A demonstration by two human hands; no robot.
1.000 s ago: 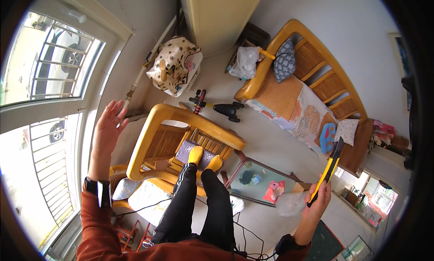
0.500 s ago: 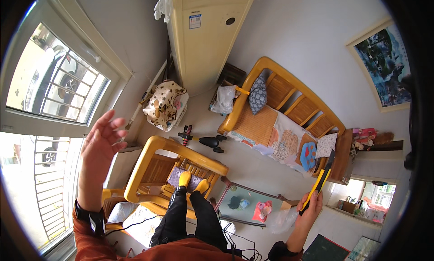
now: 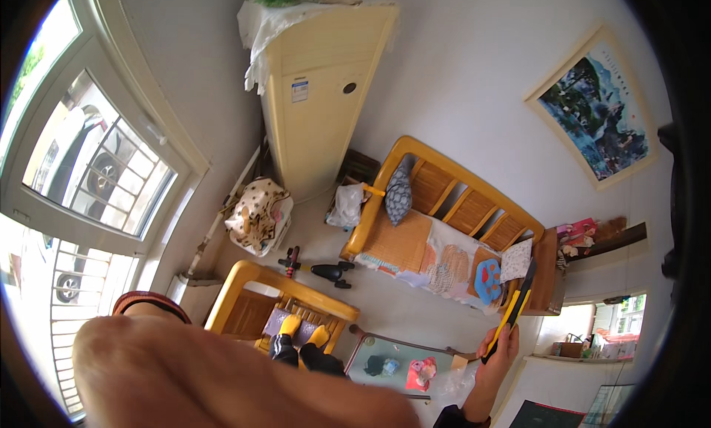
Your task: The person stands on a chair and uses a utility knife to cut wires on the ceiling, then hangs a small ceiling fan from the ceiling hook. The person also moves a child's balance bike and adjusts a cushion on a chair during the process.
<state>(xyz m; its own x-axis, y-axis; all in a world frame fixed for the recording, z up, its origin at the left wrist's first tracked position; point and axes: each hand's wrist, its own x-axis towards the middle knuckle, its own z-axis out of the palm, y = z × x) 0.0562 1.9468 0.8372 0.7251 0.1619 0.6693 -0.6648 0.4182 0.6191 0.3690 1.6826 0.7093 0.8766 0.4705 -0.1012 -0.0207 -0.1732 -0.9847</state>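
Note:
My right hand grips a yellow-and-black tool with a long dark blade, held upright at the right over the room. My left hand is a large blurred shape of skin very close to the camera, filling the lower left; its fingers cannot be made out. Below me my feet in yellow socks rest on a purple patterned cushion on a wooden chair.
A glass-topped table with small items stands beside the chair. Behind are a wooden bench with cushions, a toy vehicle, a covered basket and a tall cream unit. A window is at left.
The view has tilted up, showing more of the cream unit and framed picture. My left hand has moved from beside the window to right before the camera. My right hand still holds the tool.

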